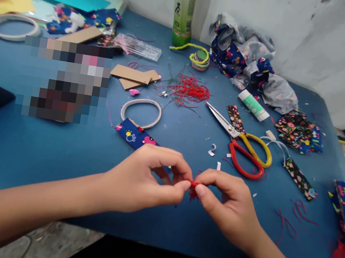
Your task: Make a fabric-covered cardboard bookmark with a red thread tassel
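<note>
Between my two hands, above the front of the blue table, is a small bundle of red thread [194, 190]. My left hand [155, 176] pinches its left side between thumb and fingers. From the other side, the thumb and forefinger of my right hand [229, 203] grip it too; its loose ends hang below the fingertips. Partly hidden behind my left hand lies a blue patterned fabric strip [132, 135]. Scissors [239, 137] with one red and one yellow handle lie beyond my right hand, blades pointing to the back left.
Red thread pieces [192, 89] lie heaped mid-table. A tape roll [141, 113], cardboard strips [131, 74] and a glue stick [254, 105] lie around them. Behind stand a green tea bottle [182, 13] and crumpled fabric [255, 59]. Fabric pieces [299, 131] lie at the right.
</note>
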Available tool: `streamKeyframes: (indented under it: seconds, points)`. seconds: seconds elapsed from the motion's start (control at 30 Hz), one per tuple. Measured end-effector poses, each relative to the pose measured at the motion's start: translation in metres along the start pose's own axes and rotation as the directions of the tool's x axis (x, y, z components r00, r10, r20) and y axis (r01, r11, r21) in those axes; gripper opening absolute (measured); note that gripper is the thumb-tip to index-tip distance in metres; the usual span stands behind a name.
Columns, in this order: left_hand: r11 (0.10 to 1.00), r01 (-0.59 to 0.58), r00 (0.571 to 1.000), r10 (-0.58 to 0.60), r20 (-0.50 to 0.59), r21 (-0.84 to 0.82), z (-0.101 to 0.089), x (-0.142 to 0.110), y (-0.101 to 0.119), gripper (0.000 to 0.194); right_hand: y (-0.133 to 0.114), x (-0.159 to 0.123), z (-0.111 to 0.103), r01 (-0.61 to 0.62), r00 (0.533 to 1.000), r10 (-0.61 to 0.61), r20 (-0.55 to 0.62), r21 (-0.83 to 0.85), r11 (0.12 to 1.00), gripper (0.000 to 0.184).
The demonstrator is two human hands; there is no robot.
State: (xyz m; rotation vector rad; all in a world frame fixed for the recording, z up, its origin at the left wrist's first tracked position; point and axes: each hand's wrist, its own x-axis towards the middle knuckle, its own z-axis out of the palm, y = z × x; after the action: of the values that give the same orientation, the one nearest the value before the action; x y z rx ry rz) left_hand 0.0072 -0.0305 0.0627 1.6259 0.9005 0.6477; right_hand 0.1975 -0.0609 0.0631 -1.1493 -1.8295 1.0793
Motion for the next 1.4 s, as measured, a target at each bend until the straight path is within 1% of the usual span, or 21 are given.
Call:
streamKeyframes:
  seconds: [0.2, 0.37, 0.43, 0.5, 0.6, 0.67, 0.77, 0.93, 1.07, 1.2, 1.3, 1.4]
  points:
    - [0.997, -0.058, 0.998, 0.058, -0.002, 0.044, 0.0002, 0.0007, -0.0028, 0.007, 0.0014, 0.0012, 0.0026, 0.099, 0.995, -0.101, -0.023, -0.073, 0.992, 0.009]
    - [0.968, -0.193, 0.979, 0.201, -0.038, 0.158, 0.0005, 0.0012, -0.0063, 0.008, 0.0043, 0.0002, 0.003, 0.172, 0.984, -0.176, -0.008, -0.152, 0.973, 0.01]
    - [0.958, -0.223, 0.971, 0.235, -0.045, 0.181, 0.0007, 0.0011, -0.007, 0.007, 0.0052, -0.0002, 0.0021, 0.189, 0.981, -0.193, -0.005, -0.171, 0.967, 0.01]
    - [0.966, -0.205, 0.976, 0.214, -0.044, 0.156, 0.0005, 0.0007, -0.0067, 0.007, 0.005, -0.0003, 0.0007, 0.18, 0.983, -0.181, 0.008, -0.156, 0.971, 0.01]
    - [0.99, -0.127, 0.991, 0.129, -0.019, 0.066, -0.0009, 0.0004, -0.0046, 0.008, 0.0033, 0.0, -0.0008, 0.141, 0.99, -0.139, 0.029, -0.11, 0.984, 0.013]
    - [0.997, -0.08, 0.997, 0.08, -0.005, 0.021, -0.0019, 0.0004, -0.0026, 0.009, 0.0024, 0.0002, -0.0005, 0.139, 0.99, -0.136, 0.029, -0.094, 0.986, 0.013]
    - [0.999, -0.032, 0.999, 0.032, -0.013, -0.007, -0.0024, 0.0007, -0.0004, 0.008, 0.0028, 0.0005, 0.0015, 0.173, 0.985, -0.174, 0.003, -0.101, 0.98, 0.011]
    - [1.0, 0.02, 1.0, -0.02, -0.011, -0.021, -0.0012, 0.0016, -0.0011, 0.007, 0.0047, -0.0005, 0.0042, 0.243, 0.967, -0.252, -0.039, -0.165, 0.956, 0.008]
    - [0.999, 0.019, 1.0, -0.02, -0.022, -0.036, -0.001, 0.0023, -0.003, 0.007, 0.005, -0.0017, 0.0048, 0.268, 0.958, -0.282, -0.047, -0.197, 0.943, 0.008]
    - [1.0, -0.001, 1.0, 0.001, -0.027, -0.017, -0.0013, 0.0029, -0.0031, 0.008, 0.0055, -0.0015, 0.0047, 0.258, 0.96, -0.274, -0.058, -0.202, 0.945, 0.008]
    - [0.999, -0.037, 0.999, 0.038, -0.021, 0.019, -0.001, 0.0028, -0.0032, 0.008, 0.0055, -0.0009, 0.0044, 0.248, 0.962, -0.267, -0.06, -0.217, 0.944, 0.008]
    - [0.994, -0.094, 0.995, 0.096, -0.032, 0.061, -0.0002, 0.0021, -0.0047, 0.007, 0.005, -0.0005, 0.0038, 0.266, 0.956, -0.289, -0.06, -0.242, 0.933, 0.008]
